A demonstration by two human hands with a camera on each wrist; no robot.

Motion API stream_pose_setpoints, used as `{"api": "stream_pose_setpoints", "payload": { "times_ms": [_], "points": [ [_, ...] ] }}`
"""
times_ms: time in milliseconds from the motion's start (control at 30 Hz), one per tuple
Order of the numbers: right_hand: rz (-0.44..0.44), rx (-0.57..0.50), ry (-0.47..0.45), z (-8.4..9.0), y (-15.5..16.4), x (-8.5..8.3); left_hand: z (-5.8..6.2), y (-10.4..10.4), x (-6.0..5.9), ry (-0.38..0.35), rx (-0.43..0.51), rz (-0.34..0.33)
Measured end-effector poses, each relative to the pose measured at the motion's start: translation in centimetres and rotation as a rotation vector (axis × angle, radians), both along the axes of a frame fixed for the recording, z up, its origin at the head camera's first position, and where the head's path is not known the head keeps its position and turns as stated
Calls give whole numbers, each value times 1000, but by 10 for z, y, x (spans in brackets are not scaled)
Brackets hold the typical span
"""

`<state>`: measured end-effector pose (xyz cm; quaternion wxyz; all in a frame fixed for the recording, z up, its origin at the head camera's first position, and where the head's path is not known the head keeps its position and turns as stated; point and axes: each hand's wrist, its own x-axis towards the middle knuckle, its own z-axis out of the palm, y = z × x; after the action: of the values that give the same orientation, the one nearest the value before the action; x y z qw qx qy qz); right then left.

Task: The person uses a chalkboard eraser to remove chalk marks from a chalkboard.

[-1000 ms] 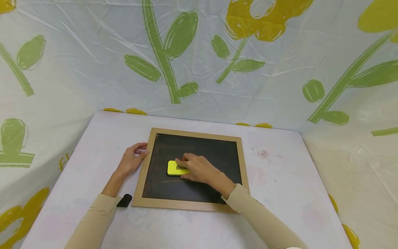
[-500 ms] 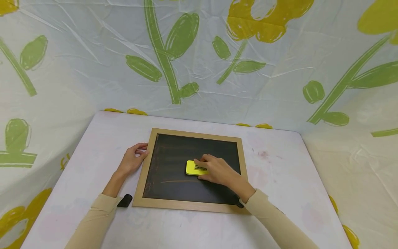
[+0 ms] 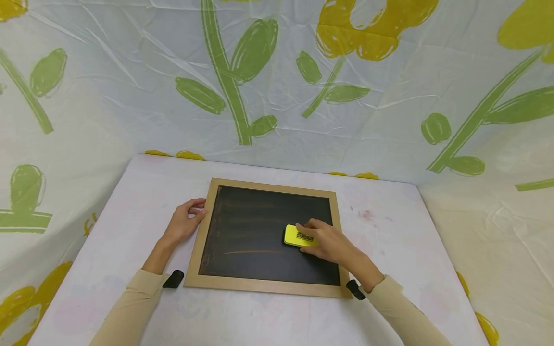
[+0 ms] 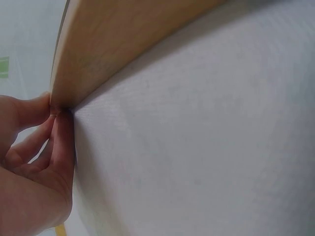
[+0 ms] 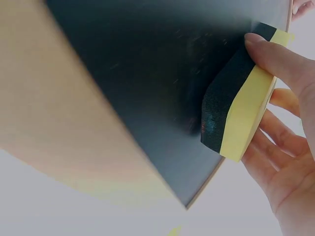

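A small chalkboard (image 3: 251, 216) in a light wooden frame lies flat on the table. My right hand (image 3: 331, 240) grips a yellow eraser (image 3: 296, 235) with black print, its dark felt side down on the right part of the board. In the right wrist view, the thumb lies along one side of the eraser (image 5: 246, 108) and the fingers are on the other. My left hand (image 3: 183, 221) holds the frame's left edge between thumb and fingertips, also seen in the left wrist view on the wooden frame (image 4: 108, 49). An orange-brown chalk line (image 3: 253, 252) crosses the lower board.
Faint chalk smears (image 3: 212, 245) run along the board's left side. The pale table (image 3: 381, 269) extends around the frame. A flower-printed cloth (image 3: 281, 96) hangs behind and at both sides. Dark straps (image 3: 174, 278) show at the wrists.
My right hand has slid the eraser to the right across the board, uncovering more of the chalk line. The left hand and the board have stayed in place.
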<state>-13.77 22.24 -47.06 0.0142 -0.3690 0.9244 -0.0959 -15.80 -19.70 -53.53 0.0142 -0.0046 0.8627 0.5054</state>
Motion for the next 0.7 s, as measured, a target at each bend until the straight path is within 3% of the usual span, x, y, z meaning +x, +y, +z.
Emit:
{"api": "stream_pose_setpoints", "payload": {
  "times_ms": [300,700],
  "points": [
    [-50,4,-24,-2,13,2,1,-1,1,2,6,-2],
    [-29,-82,-10,3,14,11,-1,1,1,-2,-7,3]
  ]
}}
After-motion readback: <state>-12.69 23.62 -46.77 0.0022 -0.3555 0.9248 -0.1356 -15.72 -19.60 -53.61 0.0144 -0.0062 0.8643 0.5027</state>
